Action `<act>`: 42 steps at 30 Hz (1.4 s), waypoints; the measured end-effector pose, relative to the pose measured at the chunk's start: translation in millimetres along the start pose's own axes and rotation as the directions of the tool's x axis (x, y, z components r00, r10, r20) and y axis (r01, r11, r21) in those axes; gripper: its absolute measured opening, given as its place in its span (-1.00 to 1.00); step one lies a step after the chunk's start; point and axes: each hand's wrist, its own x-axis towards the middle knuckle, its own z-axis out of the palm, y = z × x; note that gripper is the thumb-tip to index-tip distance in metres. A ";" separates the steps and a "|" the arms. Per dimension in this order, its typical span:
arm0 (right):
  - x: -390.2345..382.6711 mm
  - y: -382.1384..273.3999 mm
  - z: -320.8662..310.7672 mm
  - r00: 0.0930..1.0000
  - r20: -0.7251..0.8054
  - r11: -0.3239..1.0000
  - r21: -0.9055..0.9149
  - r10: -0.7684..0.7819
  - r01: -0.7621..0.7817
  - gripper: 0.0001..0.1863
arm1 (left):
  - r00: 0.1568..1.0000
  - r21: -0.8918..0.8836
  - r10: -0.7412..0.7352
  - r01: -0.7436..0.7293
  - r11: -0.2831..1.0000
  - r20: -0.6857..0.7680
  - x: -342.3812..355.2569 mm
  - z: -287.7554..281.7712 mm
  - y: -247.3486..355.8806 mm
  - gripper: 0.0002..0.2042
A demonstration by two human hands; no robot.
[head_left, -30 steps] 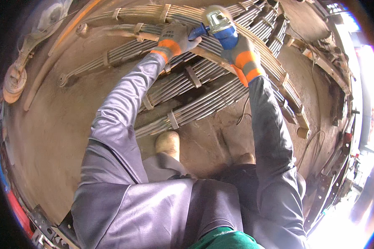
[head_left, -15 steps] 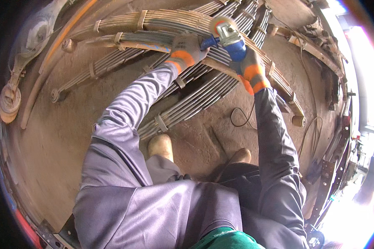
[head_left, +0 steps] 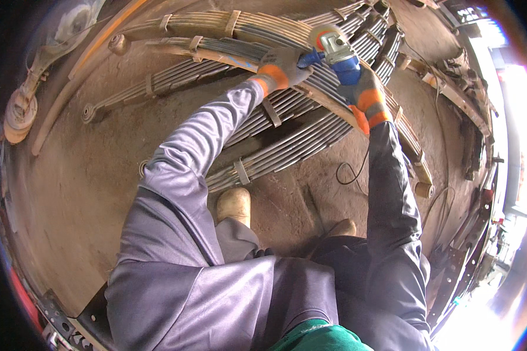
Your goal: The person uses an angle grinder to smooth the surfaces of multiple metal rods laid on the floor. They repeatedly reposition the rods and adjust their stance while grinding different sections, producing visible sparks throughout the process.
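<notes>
A blue and silver angle grinder (head_left: 339, 55) with a reddish disc is held over several stacks of curved leaf springs (head_left: 249, 29), near the upper band. My left hand (head_left: 281, 67), in a grey and orange glove, is closed on the grinder's blue side handle. My right hand (head_left: 363, 93), gloved alike, grips the blue body below the silver head, which hides part of the springs. The disc sits over the spring leaves; whether it touches them is unclear.
My two boots (head_left: 234, 205) stand on the dirty concrete floor (head_left: 82, 205). A black cable (head_left: 348, 175) loops beside the springs. A metal part with a round end (head_left: 20, 120) lies at the left, and rusty metal pieces (head_left: 457, 93) line the right side.
Both hands and the grinder have moved rightward along the springs, by a modest amount, and are slightly lower in the picture than a second ago. The grip stays the same.
</notes>
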 end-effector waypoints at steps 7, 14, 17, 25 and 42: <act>16.4 4.3 11.7 0.998 -0.031 0.998 0.001 -0.061 0.061 -0.50 | 0.991 0.096 -0.127 0.130 0.987 -0.037 5.8 -9.1 5.3 -0.53; 21.7 -53.7 13.5 1.000 0.010 0.998 -0.055 -0.010 0.010 -0.41 | 0.978 0.157 -0.177 0.193 0.969 -0.107 1.5 -22.4 -31.6 -0.39; 30.7 -65.4 19.9 1.000 -0.011 0.992 -0.126 0.006 -0.007 -0.39 | 0.969 0.173 -0.233 0.244 0.954 -0.081 5.5 -37.9 -39.9 -0.46; 52.9 -113.9 59.6 0.950 0.284 0.990 0.022 0.129 -0.140 -0.53 | 0.978 -0.009 0.034 -0.036 0.999 -0.207 24.6 -51.8 -171.3 -0.57; -30.4 26.2 -7.1 0.978 0.010 0.977 0.019 0.210 -0.210 -0.48 | 0.982 0.180 -0.105 0.076 0.981 0.158 21.8 14.3 45.1 -0.48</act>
